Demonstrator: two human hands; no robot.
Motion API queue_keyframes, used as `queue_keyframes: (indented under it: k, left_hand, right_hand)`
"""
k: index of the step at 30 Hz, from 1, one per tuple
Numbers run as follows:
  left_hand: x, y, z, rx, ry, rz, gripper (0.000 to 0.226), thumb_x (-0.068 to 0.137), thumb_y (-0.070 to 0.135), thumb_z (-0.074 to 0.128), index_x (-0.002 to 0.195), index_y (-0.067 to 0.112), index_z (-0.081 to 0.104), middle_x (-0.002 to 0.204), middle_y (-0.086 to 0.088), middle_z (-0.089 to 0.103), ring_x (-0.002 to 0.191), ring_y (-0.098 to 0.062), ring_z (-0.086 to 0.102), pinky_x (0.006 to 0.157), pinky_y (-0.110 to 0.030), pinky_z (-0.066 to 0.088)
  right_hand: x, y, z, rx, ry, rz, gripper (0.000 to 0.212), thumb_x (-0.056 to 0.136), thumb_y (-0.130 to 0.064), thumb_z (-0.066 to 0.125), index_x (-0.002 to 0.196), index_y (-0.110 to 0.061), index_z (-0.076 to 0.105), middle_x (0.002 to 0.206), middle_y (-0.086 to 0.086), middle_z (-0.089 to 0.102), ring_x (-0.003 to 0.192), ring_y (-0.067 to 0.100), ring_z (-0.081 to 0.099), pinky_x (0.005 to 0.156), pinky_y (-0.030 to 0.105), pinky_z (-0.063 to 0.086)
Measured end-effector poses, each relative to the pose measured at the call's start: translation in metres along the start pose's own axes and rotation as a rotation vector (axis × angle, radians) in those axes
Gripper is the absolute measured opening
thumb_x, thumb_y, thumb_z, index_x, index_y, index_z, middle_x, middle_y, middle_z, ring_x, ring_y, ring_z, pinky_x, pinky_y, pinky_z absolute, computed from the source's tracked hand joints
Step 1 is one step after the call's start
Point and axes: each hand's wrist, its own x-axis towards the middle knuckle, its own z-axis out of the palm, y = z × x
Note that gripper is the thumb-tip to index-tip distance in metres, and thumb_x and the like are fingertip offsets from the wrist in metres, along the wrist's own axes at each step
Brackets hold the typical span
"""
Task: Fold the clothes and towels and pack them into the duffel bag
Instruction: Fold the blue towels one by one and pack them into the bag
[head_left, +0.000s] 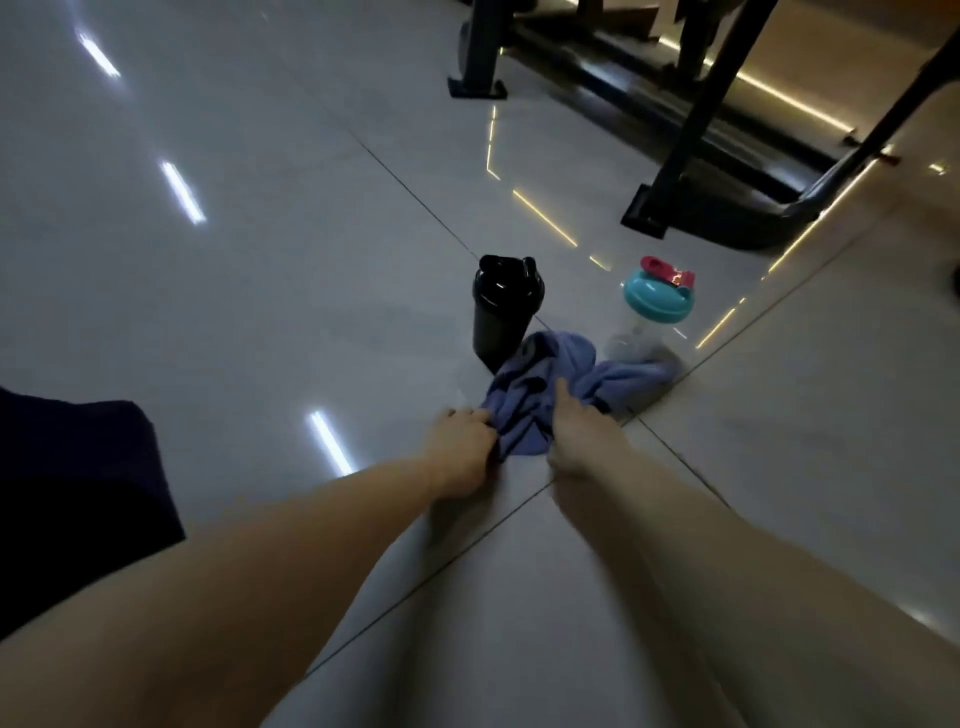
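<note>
A crumpled blue towel (540, 387) lies on the grey tiled floor in the middle of the view. My left hand (460, 449) grips its near left edge, fingers curled into the cloth. My right hand (574, 434) holds the towel just to the right, with fingers reaching into its folds. Both arms stretch forward from the bottom of the frame. No duffel bag is in sight.
A black shaker bottle (505, 309) stands just behind the towel. A clear shaker with a teal lid and pink cap (655, 306) stands to its right. Black gym machine legs (675, 171) rise at the back right. Dark fabric (78, 493) lies at the left edge.
</note>
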Motion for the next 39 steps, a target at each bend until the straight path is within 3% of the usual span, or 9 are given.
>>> queue_keyframes:
  k: [5, 8, 11, 17, 24, 28, 33, 35, 39]
  left_hand:
    - [-0.040, 0.014, -0.019, -0.143, 0.005, -0.059, 0.033, 0.096, 0.038, 0.058, 0.105, 0.008, 0.068, 0.106, -0.016, 0.071, 0.098, -0.036, 0.068, 0.079, -0.037, 0.051]
    - [-0.063, 0.000, -0.053, -0.256, 0.132, -0.176, 0.033, 0.093, 0.043, 0.061, 0.094, 0.010, 0.068, 0.100, -0.016, 0.070, 0.095, -0.035, 0.067, 0.072, -0.033, 0.044]
    - [-0.082, -0.017, -0.105, -0.389, 0.228, -0.236, 0.012, 0.089, 0.027, 0.064, 0.093, 0.018, 0.058, 0.097, -0.008, 0.063, 0.091, -0.030, 0.060, 0.073, -0.033, 0.044]
    - [-0.128, -0.027, -0.227, -0.379, 0.429, -0.217, 0.019, 0.088, 0.014, 0.059, 0.102, 0.020, 0.071, 0.105, -0.004, 0.072, 0.101, -0.028, 0.066, 0.085, -0.034, 0.052]
    - [-0.228, -0.025, -0.343, -0.405, 0.795, -0.091, 0.010, 0.097, 0.022, 0.060, 0.103, 0.021, 0.068, 0.100, 0.001, 0.063, 0.091, -0.018, 0.055, 0.077, -0.030, 0.038]
    - [-0.265, -0.024, -0.364, -0.634, 0.947, -0.051, 0.004, 0.099, 0.015, 0.060, 0.097, 0.014, 0.063, 0.082, 0.000, 0.061, 0.070, -0.011, 0.058, 0.057, -0.011, 0.040]
    - [-0.282, -0.041, -0.359, -0.823, 0.576, -0.168, 0.007, 0.096, 0.010, 0.064, 0.089, 0.010, 0.064, 0.085, -0.009, 0.066, 0.079, -0.023, 0.065, 0.061, -0.024, 0.052]
    - [-0.287, -0.048, -0.353, -0.815, 0.331, -0.177, 0.008, 0.094, 0.019, 0.070, 0.098, 0.013, 0.067, 0.096, -0.008, 0.071, 0.091, -0.024, 0.068, 0.078, -0.035, 0.058]
    - [-0.290, -0.034, -0.351, -0.968, 0.326, -0.032, 0.058, 0.079, 0.038, 0.084, 0.129, 0.026, 0.060, 0.121, -0.003, 0.066, 0.114, -0.017, 0.063, 0.094, -0.031, 0.050]
  right_hand:
    - [-0.037, -0.022, 0.001, -0.053, -0.171, -0.062, 0.045, 0.093, -0.022, 0.061, 0.132, -0.008, 0.043, 0.118, 0.011, 0.062, 0.105, 0.033, 0.062, 0.082, 0.042, 0.053]
    - [-0.066, -0.020, -0.034, 0.043, -0.171, -0.137, 0.013, 0.092, -0.018, 0.060, 0.101, -0.015, 0.051, 0.097, 0.006, 0.053, 0.105, 0.033, 0.062, 0.073, 0.034, 0.044]
    - [-0.090, -0.013, -0.084, 0.129, -0.115, -0.145, 0.015, 0.085, -0.019, 0.061, 0.073, -0.016, 0.052, 0.081, 0.011, 0.060, 0.084, 0.033, 0.067, 0.067, 0.036, 0.051]
    - [-0.157, 0.000, -0.205, 0.261, -0.095, -0.169, 0.003, 0.095, -0.010, 0.058, 0.094, -0.011, 0.061, 0.095, 0.018, 0.067, 0.076, 0.029, 0.071, 0.058, 0.034, 0.059]
    - [-0.253, -0.004, -0.320, 0.379, 0.013, -0.238, 0.020, 0.102, -0.016, 0.053, 0.118, -0.011, 0.063, 0.109, 0.013, 0.068, 0.091, 0.025, 0.070, 0.069, 0.033, 0.055]
    - [-0.286, -0.005, -0.354, 0.449, 0.283, -0.302, 0.013, 0.100, -0.017, 0.055, 0.104, -0.017, 0.067, 0.105, 0.007, 0.063, 0.099, 0.022, 0.063, 0.074, 0.027, 0.048]
    - [-0.314, -0.026, -0.363, 0.895, 0.511, -0.437, 0.018, 0.103, -0.009, 0.049, 0.104, -0.010, 0.067, 0.096, 0.003, 0.062, 0.089, 0.011, 0.059, 0.065, 0.014, 0.047]
    - [-0.312, -0.039, -0.365, 0.853, 0.461, -0.468, 0.019, 0.103, -0.012, 0.050, 0.101, -0.018, 0.068, 0.103, 0.004, 0.062, 0.100, 0.017, 0.058, 0.079, 0.024, 0.048]
    - [-0.309, -0.067, -0.372, 0.648, 0.257, -0.547, 0.019, 0.100, -0.017, 0.056, 0.113, -0.016, 0.069, 0.116, 0.006, 0.064, 0.112, 0.020, 0.058, 0.090, 0.034, 0.048]
